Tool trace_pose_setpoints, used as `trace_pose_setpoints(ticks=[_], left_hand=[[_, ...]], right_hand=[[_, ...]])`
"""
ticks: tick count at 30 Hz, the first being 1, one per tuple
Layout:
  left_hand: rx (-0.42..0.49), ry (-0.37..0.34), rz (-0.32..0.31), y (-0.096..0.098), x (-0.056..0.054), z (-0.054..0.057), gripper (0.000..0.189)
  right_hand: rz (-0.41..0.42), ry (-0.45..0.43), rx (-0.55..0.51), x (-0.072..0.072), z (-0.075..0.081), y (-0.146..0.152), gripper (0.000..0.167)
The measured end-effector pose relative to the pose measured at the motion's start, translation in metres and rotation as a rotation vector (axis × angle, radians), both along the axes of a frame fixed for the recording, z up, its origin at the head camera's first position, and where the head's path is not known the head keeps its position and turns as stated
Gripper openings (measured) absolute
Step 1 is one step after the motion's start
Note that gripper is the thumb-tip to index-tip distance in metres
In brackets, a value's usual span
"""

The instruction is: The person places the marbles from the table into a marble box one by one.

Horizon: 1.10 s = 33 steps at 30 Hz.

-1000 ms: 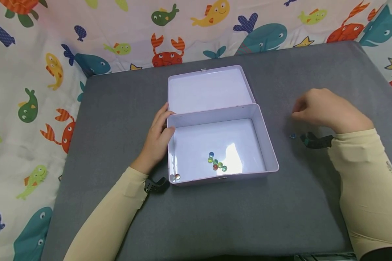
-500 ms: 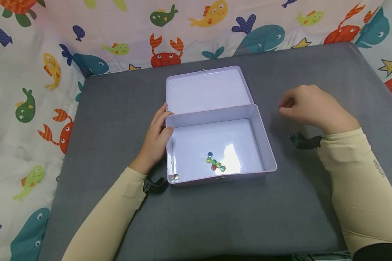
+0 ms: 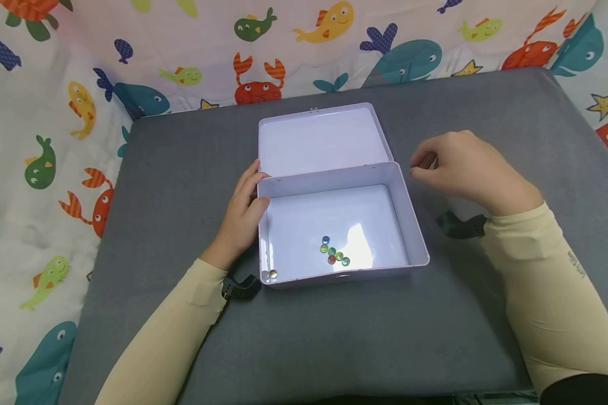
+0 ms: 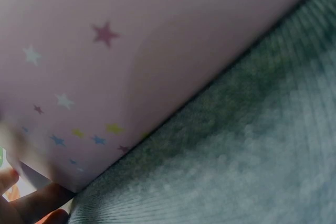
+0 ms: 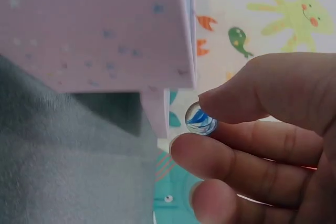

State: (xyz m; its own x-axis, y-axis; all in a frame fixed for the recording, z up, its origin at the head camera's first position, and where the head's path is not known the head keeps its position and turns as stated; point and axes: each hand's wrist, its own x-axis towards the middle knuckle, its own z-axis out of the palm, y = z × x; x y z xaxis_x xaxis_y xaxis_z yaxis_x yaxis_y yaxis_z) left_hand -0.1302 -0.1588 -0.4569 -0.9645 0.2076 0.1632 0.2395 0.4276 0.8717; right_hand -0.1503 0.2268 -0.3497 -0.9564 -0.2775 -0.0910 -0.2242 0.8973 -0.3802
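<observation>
A pale lilac metal box point(image 3: 304, 216) stands on the grey table with its lid point(image 3: 324, 138) laid back. My left hand point(image 3: 237, 222) grips the box's left wall near the hinge corner, thumb over the rim and fingers outside. In the left wrist view, the box's outer side point(image 4: 157, 51) shows printed stars. Several glass marbles point(image 3: 332, 252), blue, green and red, lie on the box floor. A clear one point(image 3: 273, 274) sits in the front left corner. Right of the box, my right hand point(image 3: 468, 169) pinches a clear marble with a blue swirl point(image 5: 201, 120) between thumb and fingertips.
A grey cloth point(image 3: 182, 152) covers the table. Behind and to the left hangs a white curtain point(image 3: 208, 34) printed with sea animals. Dark wrist cameras stick out under both wrists, the left one point(image 3: 242, 288) close to the box's front corner.
My right hand has moved left toward the box with the marble. A small blue thing seen on the table by the right wrist no longer shows. The left hand and box stay put.
</observation>
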Motion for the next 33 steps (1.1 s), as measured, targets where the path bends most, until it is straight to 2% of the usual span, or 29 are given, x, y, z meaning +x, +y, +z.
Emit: trace_pose_setpoints(ticks=[7, 14, 26, 33], left_hand=[[-0.004, 0.001, 0.000, 0.000, -0.001, 0.000, 0.040], [-0.006, 0.003, 0.000, 0.001, 0.000, -0.001, 0.041], [-0.011, 0.007, 0.004, 0.001, 0.000, -0.001, 0.041], [-0.018, 0.010, 0.003, 0.000, 0.000, 0.000, 0.041]], right_hand=[[0.015, 0.002, 0.014, 0.002, -0.002, -0.010, 0.019], [0.005, 0.032, 0.004, 0.006, 0.005, -0.013, 0.018], [0.015, 0.061, -0.005, 0.005, 0.006, -0.027, 0.017], [0.047, 0.046, -0.012, 0.007, 0.010, -0.033, 0.018]])
